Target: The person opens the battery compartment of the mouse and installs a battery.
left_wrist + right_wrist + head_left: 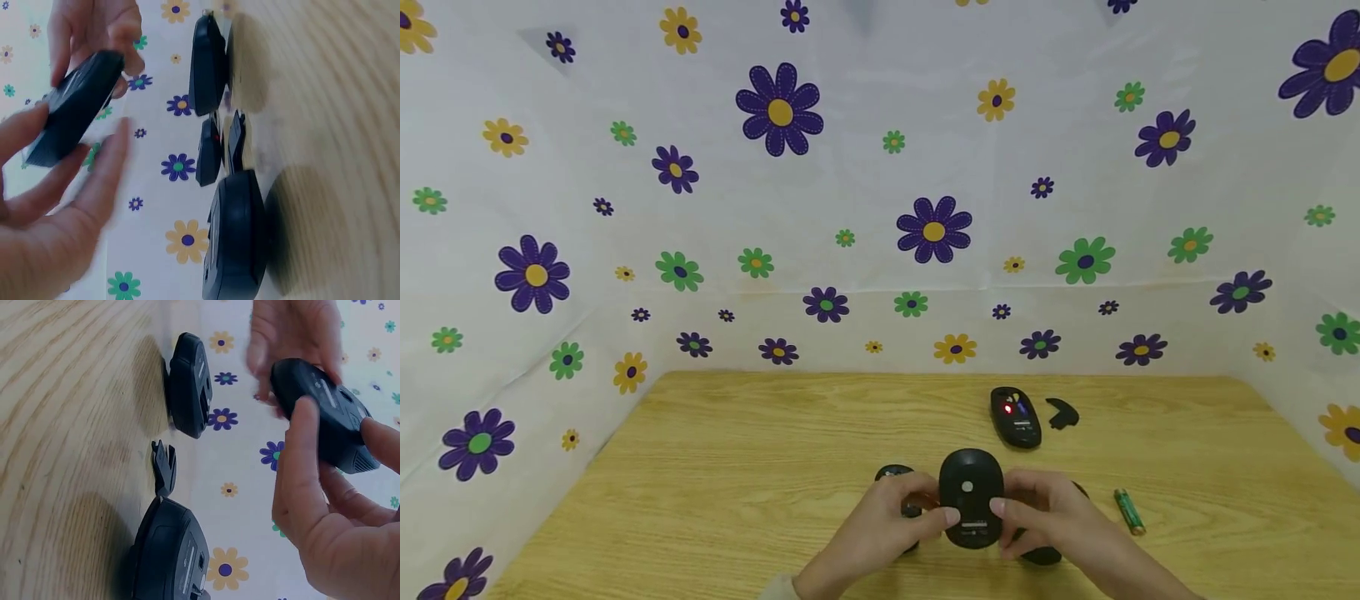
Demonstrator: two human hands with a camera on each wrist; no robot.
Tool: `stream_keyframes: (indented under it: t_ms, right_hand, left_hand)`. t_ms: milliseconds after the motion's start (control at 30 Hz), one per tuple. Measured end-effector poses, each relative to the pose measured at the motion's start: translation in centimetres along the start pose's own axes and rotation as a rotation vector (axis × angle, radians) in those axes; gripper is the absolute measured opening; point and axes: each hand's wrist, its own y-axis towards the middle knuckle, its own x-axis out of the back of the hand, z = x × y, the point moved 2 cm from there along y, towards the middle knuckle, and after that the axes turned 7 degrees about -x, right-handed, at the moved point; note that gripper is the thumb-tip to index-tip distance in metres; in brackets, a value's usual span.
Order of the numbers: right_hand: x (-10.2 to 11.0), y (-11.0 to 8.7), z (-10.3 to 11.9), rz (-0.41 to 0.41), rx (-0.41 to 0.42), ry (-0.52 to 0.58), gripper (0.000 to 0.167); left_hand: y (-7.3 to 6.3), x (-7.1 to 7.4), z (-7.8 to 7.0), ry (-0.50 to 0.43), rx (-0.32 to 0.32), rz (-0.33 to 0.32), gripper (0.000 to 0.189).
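Both hands hold a black computer mouse (972, 467) up above the table, its underside with a pale round spot and a label turned toward the head camera. My left hand (880, 529) pinches its left edge between thumb and fingers. On the opposite edge, my right hand (1060, 517) grips it the same way. A second black mouse (895, 472) lies partly hidden behind the left hand. Partly covered by the right hand is another mouse (1041, 556). In the right wrist view the held mouse (325, 406) is tilted between the fingers.
Farther back, an upturned black mouse (1017, 429) shows a lit red light and an open bottom. Beside it lies a small curved black cover piece (1062, 414). A green battery (1129, 512) rests right of the right hand on the wooden table (737, 467). Flowered cloth (850, 183) encloses the table.
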Motion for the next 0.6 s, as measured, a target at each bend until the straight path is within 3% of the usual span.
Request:
stream_keyframes:
  t_ms: [100, 233, 400, 500, 600]
  right_hand:
    - [-0.1, -0.1, 0.2, -0.005, -0.011, -0.019, 0.038]
    - [-0.4, -0.2, 0.9, -0.052, -0.021, -0.031, 0.046]
    - [-0.9, -0.1, 1.5, -0.036, 0.102, -0.006, 0.065]
    - [-1.1, -0.2, 1.4, -0.009, 0.171, -0.001, 0.065]
    - [-1.3, -0.1, 1.3, 0.003, 0.183, 0.000, 0.061]
  left_hand:
    - [0.1, -0.2, -0.2, -0.071, -0.040, -0.035, 0.036]
    - [0.0, -0.3, -0.6, -0.213, -0.035, -0.050, 0.054]
    - [-0.2, -0.4, -0.8, -0.300, -0.020, -0.017, 0.068]
    - [-0.3, -0.5, -0.9, -0.363, 0.002, 0.012, 0.073]
    - [-0.4, -0.5, -0.9, -0.420, 0.038, 0.043, 0.080]
